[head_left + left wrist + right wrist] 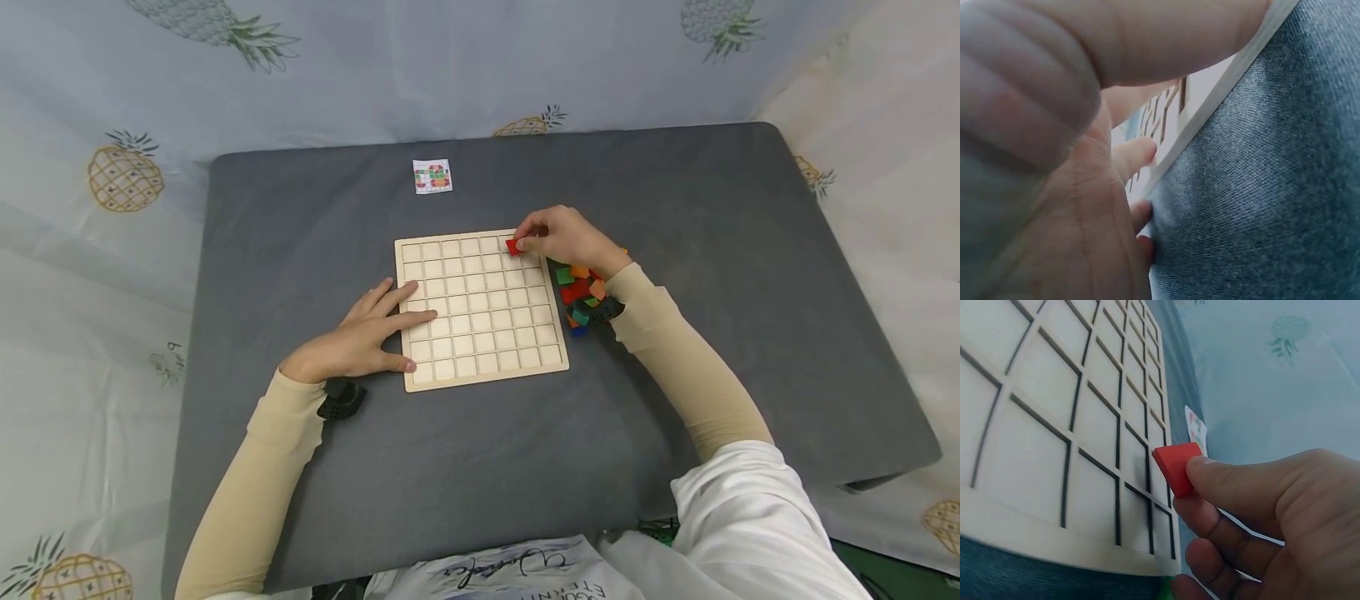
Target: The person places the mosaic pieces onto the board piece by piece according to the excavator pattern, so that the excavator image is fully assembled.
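A pale wooden grid board (480, 312) with square cells lies flat on the grey table. Between thumb and fingers, my right hand (562, 237) pinches a red square tile (1175, 465) above the board's far right corner. The red tile is tilted, held just over the cells in the right wrist view. Spread fingers of my left hand (360, 333) rest on the board's left edge, thumb near its front left corner. Beside the board's right edge is a pile of coloured tiles (577, 290), red, orange, green and blue, partly hidden under my right wrist.
A small printed card (432, 177) with a coloured grid pattern lies behind the board. The grey tabletop (322, 225) ends at a curtain (360, 75) with pineapple prints at the back and sides.
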`<state>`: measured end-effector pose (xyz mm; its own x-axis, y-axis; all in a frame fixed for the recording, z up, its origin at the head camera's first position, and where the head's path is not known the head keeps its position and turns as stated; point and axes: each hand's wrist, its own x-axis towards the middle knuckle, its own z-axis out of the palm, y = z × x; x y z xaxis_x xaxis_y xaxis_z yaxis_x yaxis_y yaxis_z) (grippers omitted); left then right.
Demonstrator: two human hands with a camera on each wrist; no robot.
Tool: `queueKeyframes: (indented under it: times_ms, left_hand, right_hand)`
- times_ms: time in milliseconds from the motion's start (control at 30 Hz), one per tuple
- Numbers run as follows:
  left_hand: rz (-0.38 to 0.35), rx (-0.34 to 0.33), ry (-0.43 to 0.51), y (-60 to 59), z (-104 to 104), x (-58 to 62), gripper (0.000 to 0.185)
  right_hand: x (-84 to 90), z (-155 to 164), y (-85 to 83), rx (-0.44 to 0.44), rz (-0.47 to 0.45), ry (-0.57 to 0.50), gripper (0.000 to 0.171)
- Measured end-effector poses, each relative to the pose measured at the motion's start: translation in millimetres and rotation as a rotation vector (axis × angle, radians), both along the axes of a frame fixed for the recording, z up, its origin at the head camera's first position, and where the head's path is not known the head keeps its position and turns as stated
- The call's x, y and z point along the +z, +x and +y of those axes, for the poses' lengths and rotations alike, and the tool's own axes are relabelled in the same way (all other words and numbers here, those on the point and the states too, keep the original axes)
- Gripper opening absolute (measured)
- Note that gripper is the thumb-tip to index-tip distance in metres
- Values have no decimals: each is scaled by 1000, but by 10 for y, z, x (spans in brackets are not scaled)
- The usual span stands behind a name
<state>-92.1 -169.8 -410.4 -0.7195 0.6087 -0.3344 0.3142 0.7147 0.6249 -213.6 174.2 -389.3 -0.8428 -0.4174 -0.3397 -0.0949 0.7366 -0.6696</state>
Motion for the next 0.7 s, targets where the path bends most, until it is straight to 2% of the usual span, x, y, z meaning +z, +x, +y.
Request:
queueKeyframes:
  times_ms: [167,400,567,700]
  left_hand:
    - [-14,-2,17,-12,-11,-47,76]
    - [-34,-11,88,-43,-43,-122,75]
    - [-38,14,115,-39,-57,-144,74]
    - [5,54,141,0,-59,-190,70]
  right_hand:
    - [-77,-17,64,20,-11,5,22]
    - [-101,-43,105,42,43,70,19]
    - [-121,-73,91,69,95,116,18]
    - [-133,-100,88,71,113,136,18]
